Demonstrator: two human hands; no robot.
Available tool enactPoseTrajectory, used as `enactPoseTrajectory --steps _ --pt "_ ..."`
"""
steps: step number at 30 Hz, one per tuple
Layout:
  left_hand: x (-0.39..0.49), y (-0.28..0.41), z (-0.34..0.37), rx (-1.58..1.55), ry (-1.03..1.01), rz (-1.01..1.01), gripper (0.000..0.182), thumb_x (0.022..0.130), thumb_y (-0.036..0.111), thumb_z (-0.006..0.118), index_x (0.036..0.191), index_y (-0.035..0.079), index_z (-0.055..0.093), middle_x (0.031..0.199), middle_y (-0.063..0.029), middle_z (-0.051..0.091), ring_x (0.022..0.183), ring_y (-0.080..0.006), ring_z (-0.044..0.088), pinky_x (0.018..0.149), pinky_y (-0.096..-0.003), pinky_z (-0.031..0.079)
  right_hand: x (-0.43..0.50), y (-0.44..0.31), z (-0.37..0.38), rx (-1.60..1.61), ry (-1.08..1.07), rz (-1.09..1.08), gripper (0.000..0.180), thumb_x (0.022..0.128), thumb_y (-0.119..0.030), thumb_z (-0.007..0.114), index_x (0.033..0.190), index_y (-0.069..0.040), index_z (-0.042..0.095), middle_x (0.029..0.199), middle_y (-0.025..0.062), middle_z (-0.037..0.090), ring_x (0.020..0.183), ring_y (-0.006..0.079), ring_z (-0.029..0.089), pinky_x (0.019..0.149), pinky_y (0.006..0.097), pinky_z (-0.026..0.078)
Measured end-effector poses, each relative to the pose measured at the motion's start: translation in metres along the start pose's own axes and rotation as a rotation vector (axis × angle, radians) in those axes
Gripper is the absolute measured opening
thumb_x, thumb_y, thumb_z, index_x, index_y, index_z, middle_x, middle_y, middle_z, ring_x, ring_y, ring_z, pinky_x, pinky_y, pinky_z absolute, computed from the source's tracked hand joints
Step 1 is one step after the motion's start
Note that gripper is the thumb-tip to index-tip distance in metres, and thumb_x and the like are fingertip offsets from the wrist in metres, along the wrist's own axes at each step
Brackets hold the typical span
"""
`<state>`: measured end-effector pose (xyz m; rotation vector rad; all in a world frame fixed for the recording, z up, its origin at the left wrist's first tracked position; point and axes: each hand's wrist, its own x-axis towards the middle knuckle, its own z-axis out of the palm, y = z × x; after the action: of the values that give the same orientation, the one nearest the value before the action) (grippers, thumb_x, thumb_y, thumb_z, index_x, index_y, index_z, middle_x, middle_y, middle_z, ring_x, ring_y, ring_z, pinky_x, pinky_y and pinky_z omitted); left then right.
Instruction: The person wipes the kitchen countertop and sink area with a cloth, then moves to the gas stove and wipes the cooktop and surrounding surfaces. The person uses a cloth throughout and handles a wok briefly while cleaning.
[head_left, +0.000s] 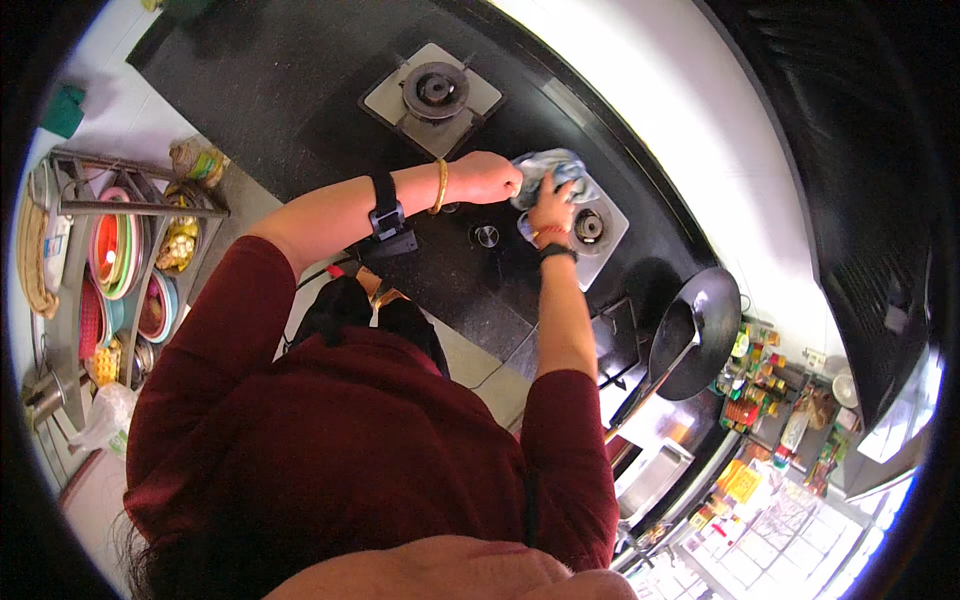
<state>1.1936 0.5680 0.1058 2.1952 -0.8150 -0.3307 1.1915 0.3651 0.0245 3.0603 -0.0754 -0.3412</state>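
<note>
A crumpled white-and-blue cloth (551, 166) lies over the far side of the right-hand gas burner's metal plate (611, 217). My right hand (553, 206) is on it, fingers spread and bent into the folds. A black band and a red string circle that wrist. My left hand (487, 178), with a gold bangle (441, 186) at the wrist, is curled into a fist at the cloth's left edge. Its fingers appear closed on that edge, though the grip is partly hidden. Beside my right hand, the burner head (589, 225) shows uncovered. A round control knob (486, 236) sits below my left hand.
A second gas burner (436, 90) stands farther left on the black counter (300, 82). To the right, a dark wok (694, 334) leans with its handle towards me. Seasoning bottles (754, 382) crowd the right corner. A metal rack (142, 210) at left holds basins.
</note>
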Motion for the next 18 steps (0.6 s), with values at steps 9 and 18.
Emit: enactPoseTrajectory --steps 9,18 --pt "-0.001 -0.008 -0.002 -0.001 0.041 -0.077 0.013 0.080 0.016 0.053 0.083 0.010 0.065 0.076 -0.0086 0.063 0.074 -0.0284 0.061 0.066 -0.0409 0.046 0.055 0.047 0.010 0.131 -0.122 -0.210 0.071 0.073 -0.003 0.058 0.136 -0.022 0.031 0.136 0.0366 0.021 0.099 0.0464 0.056 0.080 0.0450 0.051" --pt "0.031 0.025 -0.004 0.009 -0.040 0.057 0.017 0.080 0.017 0.051 0.085 0.008 0.064 0.082 -0.0114 0.065 0.078 -0.0299 0.062 0.068 -0.0399 0.047 -0.178 0.028 0.026 0.267 -0.025 -0.215 0.057 0.073 0.002 0.050 0.123 -0.025 0.050 0.136 0.0205 0.034 0.085 0.0373 0.059 0.073 0.0421 0.052"
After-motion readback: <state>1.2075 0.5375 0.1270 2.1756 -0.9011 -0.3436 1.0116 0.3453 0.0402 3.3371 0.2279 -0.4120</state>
